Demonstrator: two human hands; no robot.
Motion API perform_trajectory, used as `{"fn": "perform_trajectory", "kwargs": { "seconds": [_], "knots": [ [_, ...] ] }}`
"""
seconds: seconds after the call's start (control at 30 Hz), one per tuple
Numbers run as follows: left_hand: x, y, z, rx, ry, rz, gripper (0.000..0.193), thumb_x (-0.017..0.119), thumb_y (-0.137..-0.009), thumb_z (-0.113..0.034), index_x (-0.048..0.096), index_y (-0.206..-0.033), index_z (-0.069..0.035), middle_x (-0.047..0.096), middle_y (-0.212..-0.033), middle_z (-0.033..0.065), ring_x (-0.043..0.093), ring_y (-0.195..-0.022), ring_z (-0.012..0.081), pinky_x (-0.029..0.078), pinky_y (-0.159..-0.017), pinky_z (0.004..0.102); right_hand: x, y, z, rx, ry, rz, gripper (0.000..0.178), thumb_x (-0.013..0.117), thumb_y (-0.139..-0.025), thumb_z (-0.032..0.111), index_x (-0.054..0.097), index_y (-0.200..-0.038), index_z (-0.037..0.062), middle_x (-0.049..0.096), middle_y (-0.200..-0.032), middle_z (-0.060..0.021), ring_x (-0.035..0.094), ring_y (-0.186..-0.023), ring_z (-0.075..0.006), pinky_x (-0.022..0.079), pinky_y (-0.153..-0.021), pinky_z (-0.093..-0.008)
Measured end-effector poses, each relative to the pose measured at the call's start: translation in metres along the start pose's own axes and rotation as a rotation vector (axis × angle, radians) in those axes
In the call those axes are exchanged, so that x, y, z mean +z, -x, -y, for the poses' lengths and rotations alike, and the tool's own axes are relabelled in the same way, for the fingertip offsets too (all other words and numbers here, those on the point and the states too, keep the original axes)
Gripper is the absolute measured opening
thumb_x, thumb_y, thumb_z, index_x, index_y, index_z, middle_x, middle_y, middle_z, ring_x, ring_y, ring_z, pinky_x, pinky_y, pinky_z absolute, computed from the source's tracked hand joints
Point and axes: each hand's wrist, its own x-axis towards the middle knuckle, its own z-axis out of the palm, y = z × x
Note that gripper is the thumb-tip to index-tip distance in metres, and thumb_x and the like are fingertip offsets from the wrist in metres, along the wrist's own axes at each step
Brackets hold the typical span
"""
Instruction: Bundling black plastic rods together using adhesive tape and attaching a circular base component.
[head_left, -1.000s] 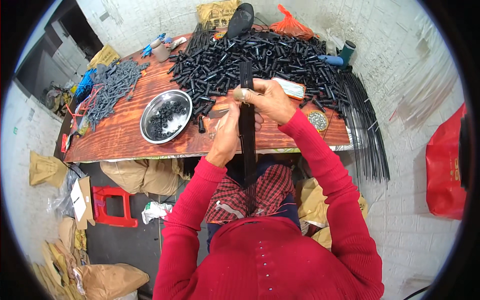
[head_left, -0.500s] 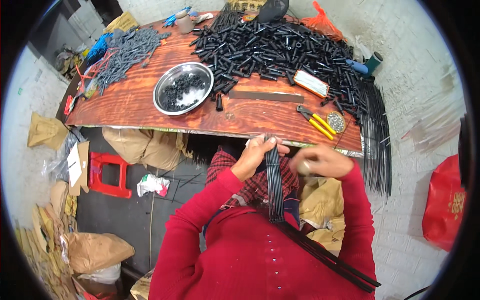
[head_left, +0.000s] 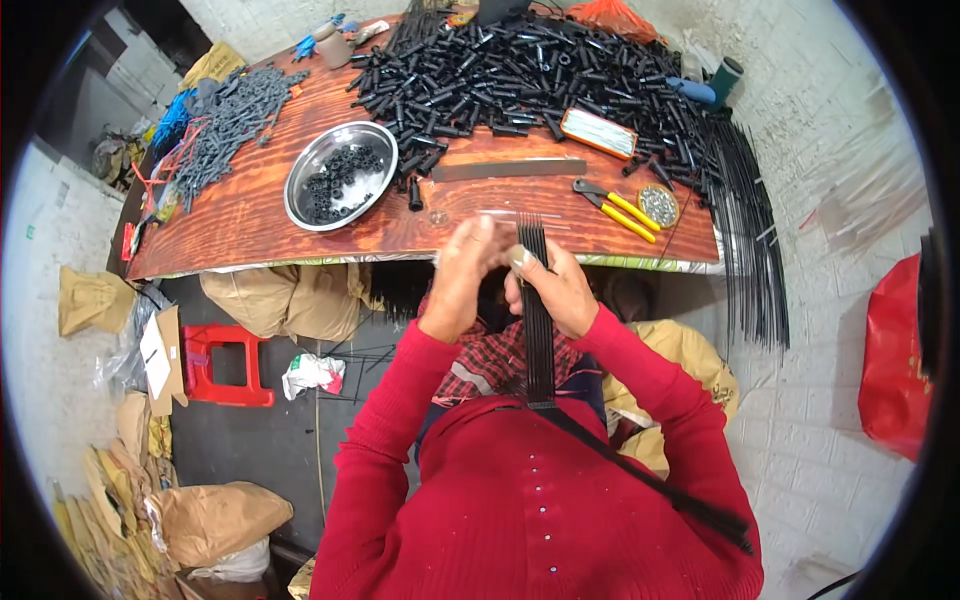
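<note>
A flat bundle of thin black rods (head_left: 537, 340) stands upright before my chest, its upper ends just over the table's front edge. My right hand (head_left: 562, 292) is closed around its upper part from the right, thumb across the front. Beside the bundle on the left, my left hand (head_left: 462, 275) has its fingers curled in, slightly blurred; what they pinch is too small to make out. Thin pale strands cross the rods near their tops. More black rods (head_left: 650, 480) trail from the lower end across my red sweater.
On the wooden table (head_left: 250, 225) are a steel bowl (head_left: 290, 205) of small black parts, yellow-handled cutters (head_left: 625, 215), a round tub (head_left: 658, 205), a flat metal bar (head_left: 510, 170), a tray of pale sticks (head_left: 598, 133), heaped black tubes (head_left: 500, 80) and grey pieces (head_left: 225, 130). A red stool (head_left: 228, 397) stands left.
My right hand has come in from the right and now grips the bundle. My left hand has let go and shifted left. The rods are more upright and the view has tilted slightly.
</note>
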Motion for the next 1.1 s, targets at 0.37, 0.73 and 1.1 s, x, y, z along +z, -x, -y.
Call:
{"fn": "perform_trajectory", "kwargs": {
  "seconds": [0.37, 0.73, 1.1],
  "knots": [
    [-0.012, -0.011, -0.009, 0.091, -0.067, -0.121, 0.030, 0.073, -0.091, -0.023, 0.070, -0.110, 0.001, 0.065, -0.085, 0.0031, 0.058, -0.072, 0.0089, 0.049, -0.064, 0.0234, 0.016, -0.005, 0.000, 0.015, 0.043, 0.061, 0.032, 0.053, -0.103, 0.031, 0.053, -0.112, 0.0005, 0.061, -0.071, -0.0063, 0.059, -0.059, -0.0118, 0.051, -0.055, -0.0245],
    [-0.007, 0.000, -0.018, 0.035, -0.196, -0.057, 0.029, 0.073, -0.091, -0.020, 0.071, -0.111, 0.002, 0.065, -0.077, 0.0014, 0.055, -0.063, 0.0073, 0.045, -0.059, 0.0221, 0.007, -0.004, -0.014, 0.002, 0.111, 0.079, 0.036, 0.047, -0.105, 0.034, 0.053, -0.115, 0.0004, 0.061, -0.074, -0.0057, 0.061, -0.062, -0.0118, 0.052, -0.056, -0.0254],
    [-0.013, 0.002, -0.026, 0.069, -0.314, -0.013, 0.024, 0.076, -0.088, -0.020, 0.073, -0.100, 0.000, 0.066, -0.078, 0.0003, 0.056, -0.070, 0.0066, 0.047, -0.065, 0.0226, 0.005, 0.007, 0.002, 0.067, 0.061, 0.132, 0.041, 0.047, -0.104, 0.041, 0.057, -0.108, 0.0014, 0.064, -0.073, -0.0081, 0.063, -0.060, -0.0142, 0.055, -0.057, -0.0259]
  ]
}}
